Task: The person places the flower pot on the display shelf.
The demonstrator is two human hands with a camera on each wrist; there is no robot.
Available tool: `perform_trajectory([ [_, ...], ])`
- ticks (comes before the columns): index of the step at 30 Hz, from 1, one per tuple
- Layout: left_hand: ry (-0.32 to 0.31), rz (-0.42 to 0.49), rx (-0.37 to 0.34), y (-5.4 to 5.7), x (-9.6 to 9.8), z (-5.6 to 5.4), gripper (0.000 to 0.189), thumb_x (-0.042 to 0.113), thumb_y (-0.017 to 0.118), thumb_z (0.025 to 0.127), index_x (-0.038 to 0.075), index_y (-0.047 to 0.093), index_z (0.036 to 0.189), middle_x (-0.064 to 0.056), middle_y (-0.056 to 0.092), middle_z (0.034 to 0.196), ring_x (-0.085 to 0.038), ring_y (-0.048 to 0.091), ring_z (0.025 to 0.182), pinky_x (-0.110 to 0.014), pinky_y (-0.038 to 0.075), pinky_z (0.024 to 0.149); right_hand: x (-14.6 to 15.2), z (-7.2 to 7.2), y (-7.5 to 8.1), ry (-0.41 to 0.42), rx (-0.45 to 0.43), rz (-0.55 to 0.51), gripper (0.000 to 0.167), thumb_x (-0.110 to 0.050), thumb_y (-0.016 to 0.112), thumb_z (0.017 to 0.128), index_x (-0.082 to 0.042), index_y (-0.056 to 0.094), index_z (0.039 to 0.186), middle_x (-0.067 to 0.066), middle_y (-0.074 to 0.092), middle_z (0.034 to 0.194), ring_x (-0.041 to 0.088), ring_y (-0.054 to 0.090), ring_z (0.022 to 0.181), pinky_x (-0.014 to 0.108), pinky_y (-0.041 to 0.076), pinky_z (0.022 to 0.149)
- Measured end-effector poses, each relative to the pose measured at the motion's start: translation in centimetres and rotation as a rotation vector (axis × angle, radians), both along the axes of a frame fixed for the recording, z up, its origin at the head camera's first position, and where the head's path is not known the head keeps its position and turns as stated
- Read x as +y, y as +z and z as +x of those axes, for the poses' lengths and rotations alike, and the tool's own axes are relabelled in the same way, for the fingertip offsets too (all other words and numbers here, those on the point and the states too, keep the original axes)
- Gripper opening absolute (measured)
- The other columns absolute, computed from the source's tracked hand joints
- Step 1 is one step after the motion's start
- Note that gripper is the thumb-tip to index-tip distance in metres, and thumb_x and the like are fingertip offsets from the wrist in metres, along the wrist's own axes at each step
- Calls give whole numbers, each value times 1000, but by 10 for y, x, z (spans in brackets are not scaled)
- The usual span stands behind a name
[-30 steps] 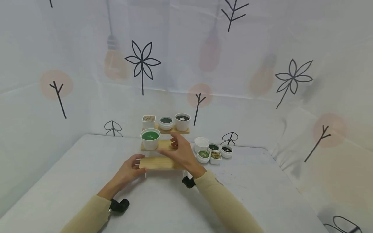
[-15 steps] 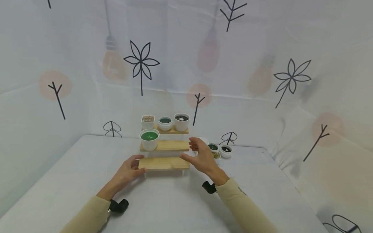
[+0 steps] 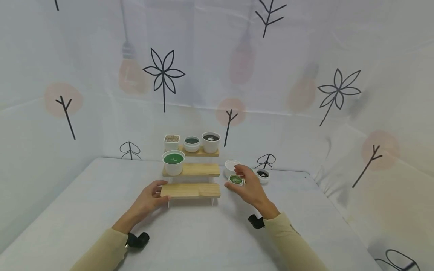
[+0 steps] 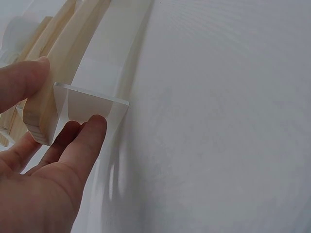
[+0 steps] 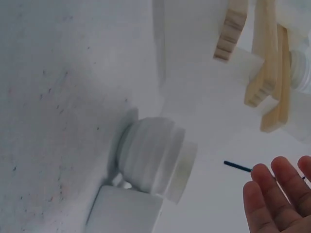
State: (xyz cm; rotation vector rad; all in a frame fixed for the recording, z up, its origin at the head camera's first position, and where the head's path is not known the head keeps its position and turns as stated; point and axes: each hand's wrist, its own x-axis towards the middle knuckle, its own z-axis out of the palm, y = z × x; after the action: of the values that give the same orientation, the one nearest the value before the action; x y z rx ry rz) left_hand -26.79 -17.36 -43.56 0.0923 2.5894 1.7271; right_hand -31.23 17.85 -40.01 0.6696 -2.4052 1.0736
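My left hand (image 3: 146,201) grips the left end of the lowest board of a three-step wooden stand (image 3: 190,191). In the left wrist view, the thumb lies on the board (image 4: 65,53) and the fingers reach beside its clear leg (image 4: 92,102). My right hand (image 3: 252,192) hovers over a cluster of small white pots, fingers apart and holding nothing. A round pot with green filling (image 3: 236,180) shows between its thumb and fingers. The right wrist view has a ridged round pot (image 5: 148,155) beside a square pot (image 5: 124,211), with the fingertips (image 5: 262,194) apart from both.
A white cup with green filling (image 3: 173,162) stands on the middle board's left end. The top board bears a square pot (image 3: 171,143), a low round pot (image 3: 192,144) and a larger dark-filled cup (image 3: 211,142). Behind the right hand are a white cup (image 3: 229,167) and a dark-filled pot (image 3: 263,175).
My right hand has moved rightward from above the stand's boards to the pot cluster. The left hand has stayed on the lowest board.
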Motion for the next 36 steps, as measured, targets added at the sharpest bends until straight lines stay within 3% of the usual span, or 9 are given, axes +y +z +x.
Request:
perform_trajectory([
  [9, 5, 2, 3, -4, -1, -1, 68, 20, 73, 84, 8, 38, 141, -25, 47, 134, -40, 50, 121, -47, 46, 95, 17, -11, -11, -84, -69, 30, 72, -36, 81, 75, -2, 51, 131, 15, 57, 124, 30, 53, 115, 48, 43, 95],
  [24, 1, 1, 5, -1, -1, -1, 68, 20, 72, 84, 7, 38, 141, -25, 47, 135, -39, 50, 121, -48, 45, 96, 44, -28, -26, -199, -192, 97, 79, -43, 79, 75, -3, 47, 135, 16, 50, 135, 34, 44, 127, 50, 34, 105],
  [36, 14, 2, -3, -3, 0, -2, 68, 19, 73, 84, 8, 39, 141, -24, 48, 134, -37, 51, 121, -48, 44, 96, 54, -28, -26, -219, -262, 94, 78, -34, 79, 76, 4, 45, 135, 23, 48, 134, 40, 46, 123, 54, 35, 102],
])
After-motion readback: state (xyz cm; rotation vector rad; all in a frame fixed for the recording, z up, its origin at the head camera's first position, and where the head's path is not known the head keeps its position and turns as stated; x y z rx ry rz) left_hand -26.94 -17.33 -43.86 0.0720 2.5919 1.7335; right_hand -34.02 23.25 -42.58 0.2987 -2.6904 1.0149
